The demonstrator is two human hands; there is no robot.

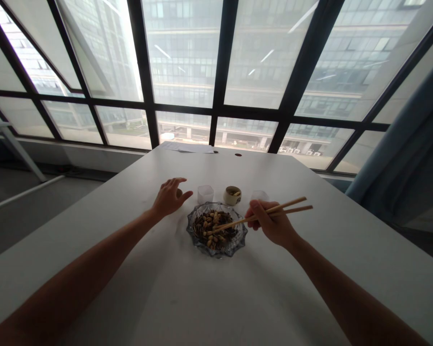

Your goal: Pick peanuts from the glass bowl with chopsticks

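A pair of wooden chopsticks (288,205) is gripped in my right hand (269,222), their tips down among the nuts and seeds (213,228) in a scalloped glass bowl (240,247). Pale nuts lie mixed with dark seeds there. My left hand (169,197) is off to the bowl's upper left, fingers apart, beside a small brownish round thing (179,193) that it partly hides. Whether the hand touches that thing I cannot tell. Behind the bowl stand a clear plastic cup (205,194) and a small cream-coloured cup (232,196) with some pale pieces inside.
Another clear cup (260,195) is partly covered by my right hand. The white table (187,298) reaches toward the windows, with papers (189,148) and a dark red round spot (238,154) at its far end. A blue curtain (400,149) hangs at the right.
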